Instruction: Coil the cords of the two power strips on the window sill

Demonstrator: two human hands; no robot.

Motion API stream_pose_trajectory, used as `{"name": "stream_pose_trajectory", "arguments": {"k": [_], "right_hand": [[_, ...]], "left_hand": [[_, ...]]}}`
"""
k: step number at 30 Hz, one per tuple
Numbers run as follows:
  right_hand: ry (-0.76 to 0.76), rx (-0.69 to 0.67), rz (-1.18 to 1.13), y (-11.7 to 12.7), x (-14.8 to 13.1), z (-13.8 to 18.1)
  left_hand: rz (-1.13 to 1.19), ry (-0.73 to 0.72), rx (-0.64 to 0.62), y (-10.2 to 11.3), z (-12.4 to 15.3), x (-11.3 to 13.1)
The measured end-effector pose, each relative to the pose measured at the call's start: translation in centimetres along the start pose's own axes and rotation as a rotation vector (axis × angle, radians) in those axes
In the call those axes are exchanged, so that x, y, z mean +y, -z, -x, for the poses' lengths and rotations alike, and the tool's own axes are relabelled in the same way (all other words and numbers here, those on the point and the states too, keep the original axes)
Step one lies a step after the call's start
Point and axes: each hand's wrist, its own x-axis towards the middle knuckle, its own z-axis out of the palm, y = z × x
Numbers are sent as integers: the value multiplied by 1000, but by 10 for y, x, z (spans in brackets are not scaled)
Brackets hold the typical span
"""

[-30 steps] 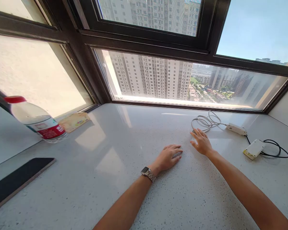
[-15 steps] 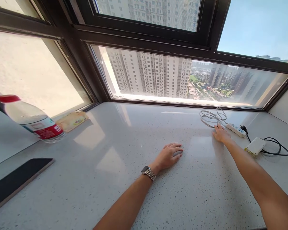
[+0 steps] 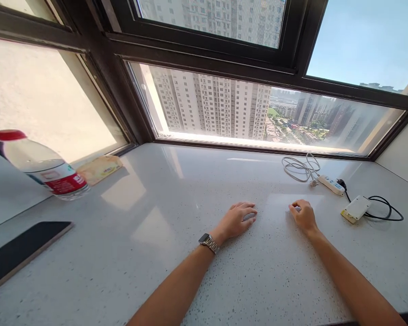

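My left hand (image 3: 240, 219), with a watch (image 3: 209, 242) on its wrist, rests on the speckled white counter (image 3: 245, 276). Its fingers are stretched out and the thumb stands apart, with nothing held. To its right, my right hand (image 3: 303, 215) is low over the counter, fingers loosely bent and a gap at the thumb; I see nothing in it. Just beyond that hand lie a plug (image 3: 313, 183) and a coiled grey cord (image 3: 297, 168), joined to a white power strip (image 3: 331, 185). A white box-shaped adapter (image 3: 357, 208) sits further right.
A black cable (image 3: 389, 213) loops behind the adapter. On the left stand a water bottle (image 3: 63, 181) with a red cap and a yellowish soft packet (image 3: 100, 170). A dark flat device (image 3: 27, 251) lies at the near left. Window frames (image 3: 258, 149) border the counter's back.
My right hand has come away from the plug and drawn back toward me, leaving the plug on the counter. My left hand has stayed in place. The view has shifted slightly.
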Motion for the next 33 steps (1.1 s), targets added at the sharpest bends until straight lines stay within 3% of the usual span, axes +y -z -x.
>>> {"name": "stream_pose_trajectory", "arguments": {"k": [3,8,12,16,33], "right_hand": [[-85,-214,-272,-27,-48,11],[-64,-315,-474,-46,-90,19],[56,-418,-436,-41,-91,26],[131,-437,-411,-32,-85,25],[135,-471,-380,-26,-84,25]], "left_hand": [[-15,-11,12,-2,-1,-2],[-34,-41,41,-5,-2,-6],[-42,-29,36,-5,-3,-3],[-36,-16,26,-3,-3,2],[-13,-5,33,-1,-3,4]]}}
